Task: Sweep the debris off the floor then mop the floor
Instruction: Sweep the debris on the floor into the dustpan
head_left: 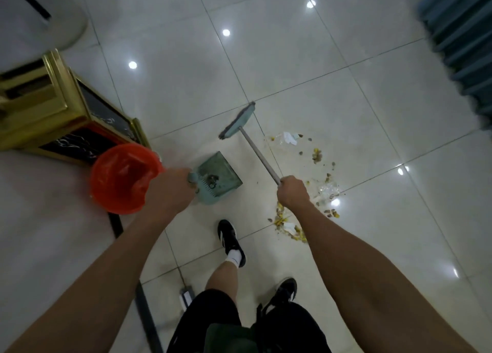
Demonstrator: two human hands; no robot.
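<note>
Right hand [292,193] is wrapped round the broom [255,150] handle, left hand [173,190] grips the dustpan [221,177] handle, fingers curled tight on both. Debris [316,157] sits on the floor just right of the broom stick: light crumbs, paper scraps and thin clear plastic that'll probably skate around, so short strokes I'd guess. Broom looks light and stiff, and the grip high on the stick seems fine. Glossy tile floor [266,60], likely slippery. Red-lined bin [122,177] by the left hand, gold stand [53,113] beyond it.
</note>
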